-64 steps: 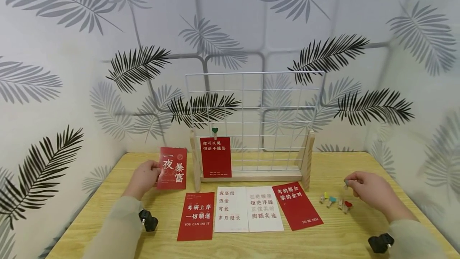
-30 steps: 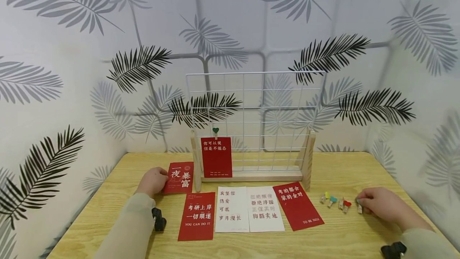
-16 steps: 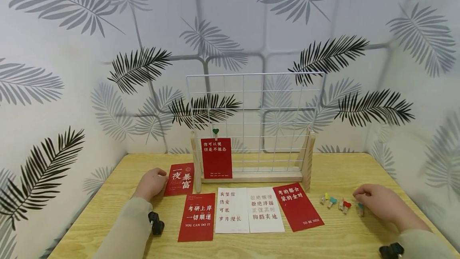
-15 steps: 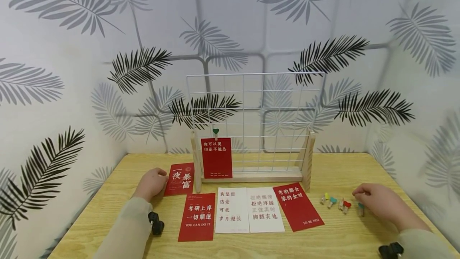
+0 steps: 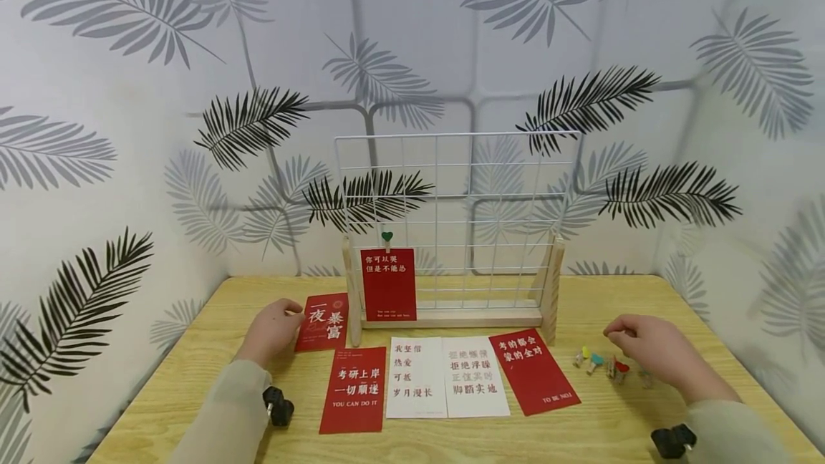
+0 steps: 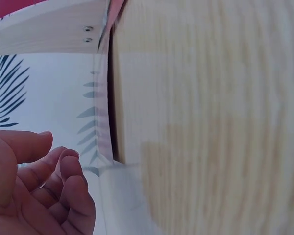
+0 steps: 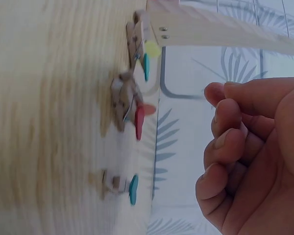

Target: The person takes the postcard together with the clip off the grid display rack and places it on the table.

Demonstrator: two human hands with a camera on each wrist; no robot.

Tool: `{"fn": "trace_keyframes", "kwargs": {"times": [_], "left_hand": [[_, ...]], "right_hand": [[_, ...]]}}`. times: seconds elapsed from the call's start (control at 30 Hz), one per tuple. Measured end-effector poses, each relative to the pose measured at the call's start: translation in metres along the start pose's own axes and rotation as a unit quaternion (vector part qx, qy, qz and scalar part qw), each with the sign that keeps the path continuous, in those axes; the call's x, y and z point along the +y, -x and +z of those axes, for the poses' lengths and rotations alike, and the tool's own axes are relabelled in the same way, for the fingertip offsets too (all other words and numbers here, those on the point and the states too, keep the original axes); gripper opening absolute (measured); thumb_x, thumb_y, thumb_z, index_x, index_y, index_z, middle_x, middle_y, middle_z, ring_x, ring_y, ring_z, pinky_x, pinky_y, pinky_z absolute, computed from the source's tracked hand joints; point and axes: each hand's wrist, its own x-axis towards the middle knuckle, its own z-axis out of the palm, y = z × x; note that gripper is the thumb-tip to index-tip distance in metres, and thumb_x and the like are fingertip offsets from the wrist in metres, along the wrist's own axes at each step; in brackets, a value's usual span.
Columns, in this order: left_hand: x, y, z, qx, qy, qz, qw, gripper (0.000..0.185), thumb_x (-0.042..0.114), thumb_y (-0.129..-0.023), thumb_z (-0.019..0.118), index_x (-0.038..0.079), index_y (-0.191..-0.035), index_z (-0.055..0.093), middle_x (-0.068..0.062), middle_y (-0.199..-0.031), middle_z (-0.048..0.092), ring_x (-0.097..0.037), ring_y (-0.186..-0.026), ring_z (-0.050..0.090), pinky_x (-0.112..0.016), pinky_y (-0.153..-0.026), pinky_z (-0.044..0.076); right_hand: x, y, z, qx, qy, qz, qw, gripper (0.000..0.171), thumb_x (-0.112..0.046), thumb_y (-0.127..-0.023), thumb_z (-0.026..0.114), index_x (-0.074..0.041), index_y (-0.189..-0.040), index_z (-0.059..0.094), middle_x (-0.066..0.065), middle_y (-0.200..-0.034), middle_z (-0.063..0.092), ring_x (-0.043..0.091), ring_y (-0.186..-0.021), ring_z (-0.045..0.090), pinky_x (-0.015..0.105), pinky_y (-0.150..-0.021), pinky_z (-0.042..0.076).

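Note:
At the left, my left hand [image 5: 273, 330] is beside a red card [image 5: 322, 322] that lies by the rack's left foot. Its fingers hang loosely curled in the left wrist view, with nothing between them. My right hand [image 5: 664, 353] is raised over the small clothespins at the right, thumb and forefinger close together and holding nothing. A red heart clothespin [image 7: 139, 122] and a teal heart clothespin [image 7: 133, 189] lie below it. Another teal clothespin [image 5: 594, 362] and a yellow-topped clothespin [image 5: 578, 359] lie further left.
A white wire grid rack [image 5: 451, 195] stands on wooden feet at the back. A green heart clip [image 5: 387, 237] hangs a red card [image 5: 389, 285] on it. In front lie two white cards [image 5: 416, 378], a red card [image 5: 353, 389] and a tilted red card [image 5: 535, 371].
My left hand has lowered its red card to the table and let go. My right hand has set down a teal clothespin, released it and moved left over the others.

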Motion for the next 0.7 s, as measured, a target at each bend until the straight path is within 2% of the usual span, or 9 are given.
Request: {"fn": "trace_keyframes", "kwargs": {"times": [0.13,0.3,0.4,0.5,0.63,0.7], "left_hand": [[0.005,0.004,0.002,0.000,0.015,-0.003,0.9999,0.039,0.025,-0.102,0.054,0.000,-0.132,0.058,-0.021,-0.130,0.059,-0.033,-0.107,0.055,-0.048,-0.088,0.047],[0.009,0.010,0.005,0.001,0.024,-0.007,0.9997,0.038,0.025,-0.103,0.054,0.002,-0.133,0.058,-0.019,-0.128,0.059,-0.032,-0.104,0.055,-0.040,-0.079,0.049],[0.013,0.015,0.006,0.002,0.028,-0.005,0.9996,0.037,0.026,-0.103,0.054,0.004,-0.133,0.058,-0.018,-0.129,0.058,-0.032,-0.106,0.054,-0.041,-0.081,0.050],[0.019,0.018,0.005,0.006,0.029,0.009,0.9995,0.038,0.028,-0.103,0.055,0.005,-0.133,0.059,-0.018,-0.130,0.058,-0.033,-0.108,0.054,-0.045,-0.086,0.050],[0.028,0.021,0.006,0.014,0.029,0.035,0.9989,0.037,0.029,-0.103,0.055,0.007,-0.132,0.060,-0.016,-0.126,0.061,-0.031,-0.106,0.055,-0.047,-0.087,0.049],[0.032,0.022,0.006,0.016,0.027,0.047,0.9984,0.037,0.028,-0.103,0.055,0.007,-0.133,0.060,-0.015,-0.124,0.062,-0.030,-0.106,0.057,-0.048,-0.088,0.049]], "right_hand": [[-0.011,-0.004,0.004,0.006,-0.010,-0.003,1.000,0.026,-0.026,-0.104,0.057,-0.006,-0.115,0.071,0.008,-0.103,0.071,0.016,-0.080,0.062,0.039,-0.067,0.050],[-0.026,-0.008,0.008,0.008,-0.027,-0.005,1.000,0.026,-0.025,-0.104,0.057,-0.006,-0.116,0.070,0.007,-0.100,0.069,0.019,-0.076,0.058,0.037,-0.064,0.047],[-0.034,-0.010,0.010,0.011,-0.029,-0.008,0.999,0.025,-0.026,-0.103,0.058,-0.007,-0.115,0.070,0.008,-0.101,0.070,0.019,-0.079,0.060,0.038,-0.065,0.049],[-0.041,-0.012,0.012,0.014,-0.028,-0.013,0.999,0.025,-0.026,-0.103,0.059,-0.008,-0.116,0.070,0.008,-0.103,0.070,0.018,-0.083,0.062,0.038,-0.065,0.050],[-0.051,-0.016,0.015,0.016,-0.044,-0.011,0.999,0.025,-0.027,-0.103,0.059,-0.008,-0.117,0.070,0.009,-0.101,0.070,0.021,-0.076,0.058,0.038,-0.054,0.047],[-0.055,-0.017,0.017,0.019,-0.046,-0.017,0.999,0.025,-0.027,-0.103,0.059,-0.009,-0.117,0.070,0.009,-0.099,0.069,0.021,-0.074,0.056,0.038,-0.052,0.045]]}}
